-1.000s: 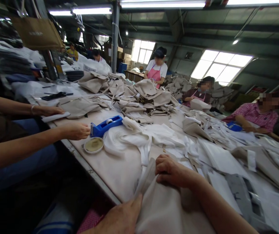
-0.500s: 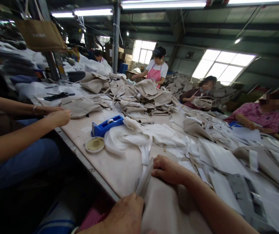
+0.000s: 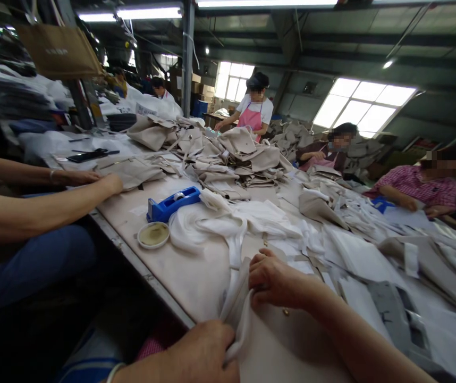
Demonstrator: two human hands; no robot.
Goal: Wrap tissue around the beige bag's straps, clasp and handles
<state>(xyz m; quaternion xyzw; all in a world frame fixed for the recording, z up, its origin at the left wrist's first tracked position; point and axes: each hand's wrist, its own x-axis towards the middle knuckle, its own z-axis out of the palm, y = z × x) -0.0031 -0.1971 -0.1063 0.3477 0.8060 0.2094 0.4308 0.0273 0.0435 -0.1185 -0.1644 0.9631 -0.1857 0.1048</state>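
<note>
A beige bag (image 3: 292, 346) with a small brass stud (image 3: 286, 312) lies at the table's near edge, its lower part running out of the picture. My left hand (image 3: 200, 348) is closed on the near left edge of the bag, with the fabric folded beside the thumb. Farther along the same edge, my right hand (image 3: 273, 279) is closed with curled fingers on the folded top. Part of the inside shows between the two hands. White strips (image 3: 208, 223) of soft wrapping material lie just beyond.
A blue tape dispenser (image 3: 174, 204) and a round shallow dish (image 3: 153, 234) sit left of the strips. A grey tape dispenser (image 3: 399, 314) lies to the right. More beige bags (image 3: 236, 154) are heaped behind. A co-worker's arms (image 3: 64, 199) reach in from the left; others work across the table.
The bag's front has flattened and its brass stud has come into view. My right hand has lifted the edge slightly. The left co-worker's near hand has moved right onto a bag.
</note>
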